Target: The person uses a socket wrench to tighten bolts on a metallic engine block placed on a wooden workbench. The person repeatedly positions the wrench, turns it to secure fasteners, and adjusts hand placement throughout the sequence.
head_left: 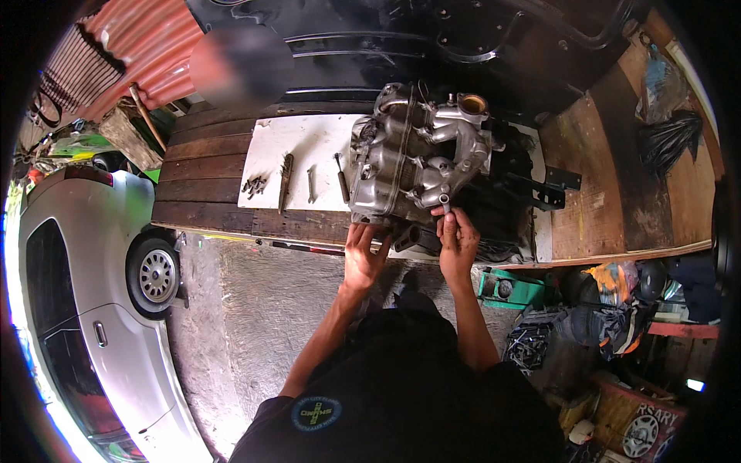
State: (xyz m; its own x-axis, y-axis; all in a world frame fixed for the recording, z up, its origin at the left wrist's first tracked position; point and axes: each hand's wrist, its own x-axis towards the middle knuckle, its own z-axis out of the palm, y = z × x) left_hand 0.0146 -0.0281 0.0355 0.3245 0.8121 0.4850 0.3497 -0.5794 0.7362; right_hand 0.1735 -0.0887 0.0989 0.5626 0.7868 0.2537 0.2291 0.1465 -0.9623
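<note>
The right hand (458, 241) is closed around a small metal socket tool (445, 202), its tip pressed up against the lower edge of the engine block (417, 158). The left hand (363, 253) rests loosely spread, fingers touching the block's near corner, steadying it and grasping nothing. The work in hand looks like turning a fastener low on the casting; the next move, as I judge it, calls for keeping the tool square on the fastener while the left hand braces against the twist.

The block is cast aluminium, dull grey, lumpy with ribs, curved runners and a round brass-coloured port on top. It sits at the near edge of the tabletop (201, 193), dark worn planks, partly on a white sheet (301, 143). On that sheet, well apart to the left, lie a wire brush (285, 179), a slim spanner (310, 184), a screwdriver (341, 177) and a little heap of bolts (254, 184). Below the planks, rough concrete floor (262, 301) and a silver car (93, 293)
</note>
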